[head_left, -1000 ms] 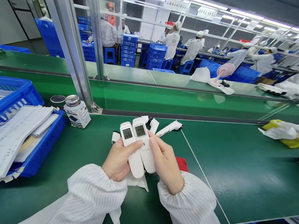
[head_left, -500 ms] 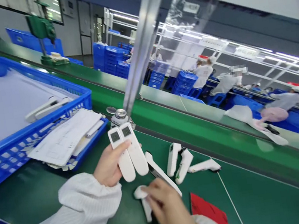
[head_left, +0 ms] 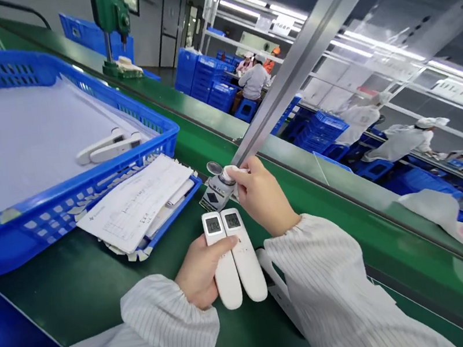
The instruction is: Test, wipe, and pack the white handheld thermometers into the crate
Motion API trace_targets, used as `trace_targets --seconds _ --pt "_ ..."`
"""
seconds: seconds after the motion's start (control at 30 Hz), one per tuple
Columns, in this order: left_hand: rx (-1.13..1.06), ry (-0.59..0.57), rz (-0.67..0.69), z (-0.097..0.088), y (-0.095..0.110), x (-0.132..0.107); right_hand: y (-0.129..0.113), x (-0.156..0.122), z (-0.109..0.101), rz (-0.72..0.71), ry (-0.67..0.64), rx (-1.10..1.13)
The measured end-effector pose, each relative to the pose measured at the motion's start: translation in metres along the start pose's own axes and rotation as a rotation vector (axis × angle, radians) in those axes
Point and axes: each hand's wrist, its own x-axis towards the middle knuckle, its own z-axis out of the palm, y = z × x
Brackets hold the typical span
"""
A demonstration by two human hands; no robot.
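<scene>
Moved: right hand (head_left: 265, 196), from worktop (head_left: 79, 297) to bottle (head_left: 215, 194), pinching white piece (head_left: 230, 171) at its top. Left hand (head_left: 200, 269): clasping two handheld devices (head_left: 248, 266), just below bottle; white, elongated, round-ended, side by side, grey displays.

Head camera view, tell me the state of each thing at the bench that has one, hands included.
Left hand: closed on two handheld devices.
Handheld devices: side by side, screens showing characters.
Right hand: pinching a white piece at the bottle's top.
Bottle: round lid open.
Blue crate: open-topped, devices lying inside.
Papers: stacked.
</scene>
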Motion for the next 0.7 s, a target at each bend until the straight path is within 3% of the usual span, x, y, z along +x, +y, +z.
trace_targets --seconds 0.07,0.17,0.27,0.33,0.43,0.5,0.7 --pt "-0.013 0.008 -0.010 0.000 0.001 0.000 0.000 -0.001 -0.004 -0.012 -0.031 -0.024" --pt "-0.033 0.024 -0.024 -0.001 0.001 0.001 -0.005 -0.015 -0.021 -0.056 0.051 -0.050" --pt "-0.063 0.025 -0.018 -0.001 0.001 0.002 -0.025 -0.059 -0.044 -0.060 0.134 -0.039" --pt "-0.078 0.032 -0.008 -0.001 0.001 0.001 -0.045 -0.099 -0.054 -0.050 0.067 0.029" --pt "-0.073 0.063 -0.019 0.000 0.001 -0.002 -0.073 -0.154 -0.053 -0.027 -0.095 0.032" --pt "-0.057 0.085 -0.028 0.000 0.000 -0.003 -0.085 -0.176 -0.047 -0.010 -0.143 0.026" --pt "-0.017 0.120 0.017 0.002 -0.001 -0.004 -0.091 -0.197 -0.048 0.154 -0.053 0.171"
